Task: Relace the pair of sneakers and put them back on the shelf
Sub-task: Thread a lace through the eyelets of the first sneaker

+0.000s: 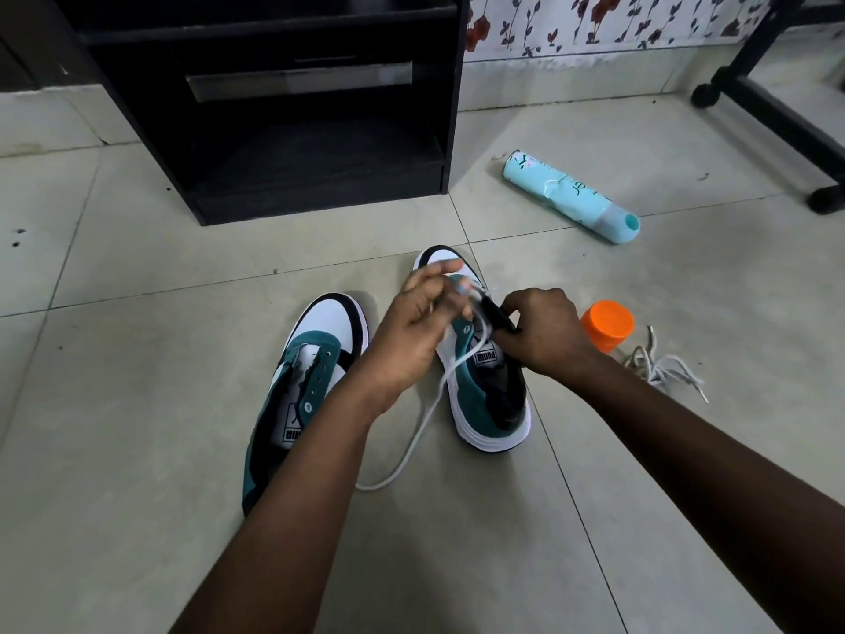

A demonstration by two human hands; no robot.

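Left hand pinching white lace above right sneaker, right hand gripping its tongue, left sneaker unlaced beside, shelf far: slack loop on floor likely snagging, skipping an eyelet.

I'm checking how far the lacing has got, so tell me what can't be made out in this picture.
All in the head view:
- Which eyelets of the right sneaker are laced: the left hand and right hand cover them.
- Tip of the white lace: motion-blurred at the left hand's fingers.
- Left sneaker's heel: behind the left forearm.
- Body of the orange-capped bottle: behind the right wrist.
- Top of the black shelf: cut off by the frame edge.
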